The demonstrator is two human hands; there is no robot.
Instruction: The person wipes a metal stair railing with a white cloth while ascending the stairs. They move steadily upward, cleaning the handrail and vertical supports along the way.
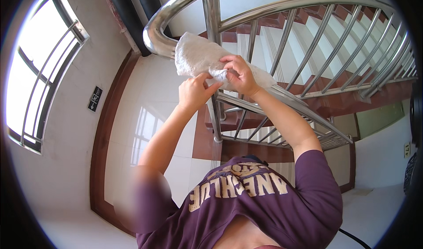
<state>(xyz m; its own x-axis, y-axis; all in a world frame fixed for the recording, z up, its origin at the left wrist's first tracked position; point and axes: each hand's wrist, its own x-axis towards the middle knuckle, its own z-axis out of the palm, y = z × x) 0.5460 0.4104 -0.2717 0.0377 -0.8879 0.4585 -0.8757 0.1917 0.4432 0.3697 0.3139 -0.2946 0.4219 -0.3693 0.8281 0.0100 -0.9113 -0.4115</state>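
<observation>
A white cloth [195, 54] lies draped over the stainless steel handrail [160, 34] of a stair railing, near the rail's curved end. My left hand [197, 92] is at the cloth's near edge, its thumb and forefinger close to a gathered fold. On the right, my right hand [239, 74] pinches that bunched part between thumb and fingers. Whether the left fingertips also grip the fabric is hard to tell. The cloth's underside and the rail beneath it are hidden.
Steel balusters [284, 40] run right beside white stairs [264, 47] with red-brown edging. A lower flight lies below the railing. Dark pipes [132, 21] stand at the upper left, and a barred window [36, 67] and an exit sign [95, 98] are on the left wall.
</observation>
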